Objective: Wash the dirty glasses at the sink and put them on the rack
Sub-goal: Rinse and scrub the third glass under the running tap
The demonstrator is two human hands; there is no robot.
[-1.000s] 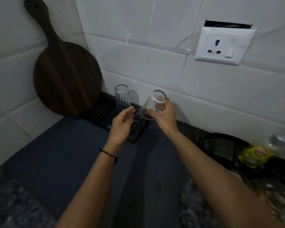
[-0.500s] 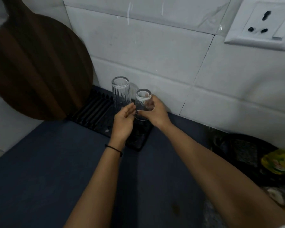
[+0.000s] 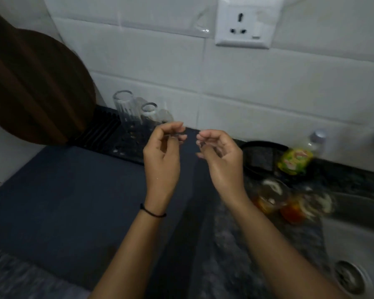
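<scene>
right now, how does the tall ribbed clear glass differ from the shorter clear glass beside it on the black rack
Height: the tall ribbed clear glass rises above the shorter clear glass. Surface: the tall one has vertical ribs; the shorter one looks smooth, though blurred. Place: the tall one stands left, nearer the round wooden board; the shorter one to its right. Shared: both are clear, empty and stand on the black rack.

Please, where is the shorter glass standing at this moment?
In the head view the shorter glass stands on the black rack, left of centre, just right of the taller glass, near the tiled wall, beyond the left hand.
</scene>
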